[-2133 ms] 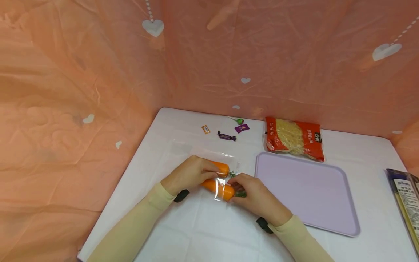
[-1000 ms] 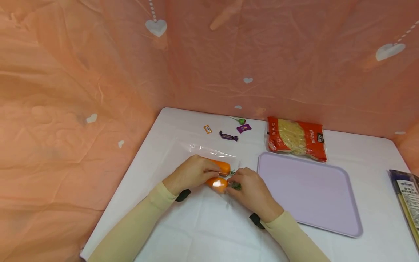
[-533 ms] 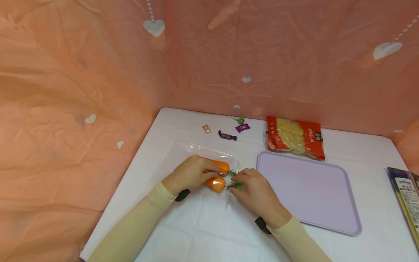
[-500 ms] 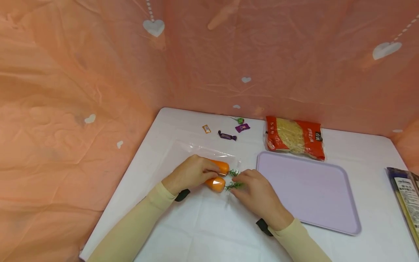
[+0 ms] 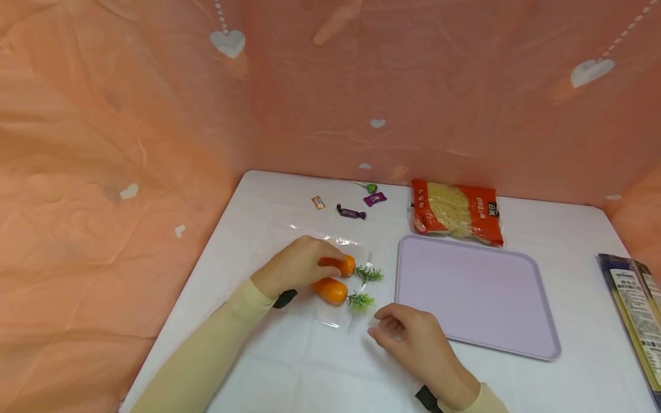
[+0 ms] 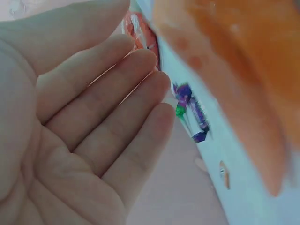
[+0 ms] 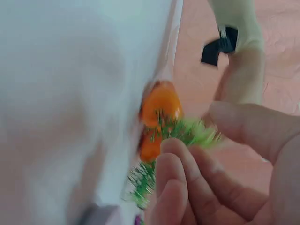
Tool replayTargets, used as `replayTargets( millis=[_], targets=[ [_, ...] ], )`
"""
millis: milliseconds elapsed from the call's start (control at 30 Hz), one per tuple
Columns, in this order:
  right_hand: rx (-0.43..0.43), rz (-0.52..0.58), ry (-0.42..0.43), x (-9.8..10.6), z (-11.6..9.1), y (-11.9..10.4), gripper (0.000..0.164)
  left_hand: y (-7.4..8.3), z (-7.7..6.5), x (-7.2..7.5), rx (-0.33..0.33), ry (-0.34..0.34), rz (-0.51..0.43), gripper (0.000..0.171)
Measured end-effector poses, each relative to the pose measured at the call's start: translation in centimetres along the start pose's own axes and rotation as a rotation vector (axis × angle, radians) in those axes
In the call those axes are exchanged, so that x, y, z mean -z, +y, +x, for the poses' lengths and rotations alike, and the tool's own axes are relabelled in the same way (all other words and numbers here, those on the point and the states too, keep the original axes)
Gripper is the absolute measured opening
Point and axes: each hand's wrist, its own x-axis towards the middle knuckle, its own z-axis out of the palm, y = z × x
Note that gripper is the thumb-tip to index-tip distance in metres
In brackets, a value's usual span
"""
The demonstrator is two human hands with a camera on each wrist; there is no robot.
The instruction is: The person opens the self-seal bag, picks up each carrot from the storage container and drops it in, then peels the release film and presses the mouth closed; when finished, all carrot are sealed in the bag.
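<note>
Two orange toy carrots, an upper carrot and a lower carrot, lie side by side with a clear plastic bag around them. Their green leafy tops stick out to the right. My left hand lies over the carrots, its fingertips at the upper one; in the left wrist view its fingers are extended, with a blurred orange carrot close by. Right of the leaves, my right hand hovers with loosely bent fingers and nothing between them.
A lilac tray lies to the right, with a red bag of yellowish food behind it. Wrapped candies and a green lollipop are at the back. A dark printed packet sits at the right edge.
My right hand has let go of the lower carrot's leaves and drawn back down and right. Both leafy tops now show spread out. My left hand stays over the carrots.
</note>
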Motion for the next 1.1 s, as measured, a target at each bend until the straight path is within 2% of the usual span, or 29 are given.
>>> replayTargets(
  millis=[133,267,367,567,800,1000,1100],
  targets=[
    [-0.133,0.159,-0.19,-0.5,0.0,0.2,0.018,-0.2,2.1,1.1,0.047,-0.032,0.03,0.024],
    [-0.208,0.375,-0.401,-1.6,0.8,0.6,0.021,-0.6,4.7,1.5,0.098,-0.098,0.037,0.029],
    [-0.281,0.501,-0.468,-2.5,1.3,0.5,0.026,-0.8,6.5,1.2,0.112,-0.152,0.035,0.03],
    [-0.379,0.593,-0.441,-3.7,2.0,0.0,0.034,-0.9,8.5,0.4,0.142,-0.228,-0.015,0.029],
    [-0.393,0.653,-0.43,-4.3,2.4,-0.2,0.026,-1.0,8.9,0.0,0.169,-0.299,-0.048,0.024],
    [-0.385,0.631,-0.377,-3.6,2.4,-0.2,0.02,-1.6,8.9,0.1,0.16,-0.287,-0.108,0.012],
    [-0.376,0.568,-0.32,-2.4,2.6,-0.3,0.017,-2.1,9.0,0.2,0.165,-0.257,-0.129,0.009]
  ],
)
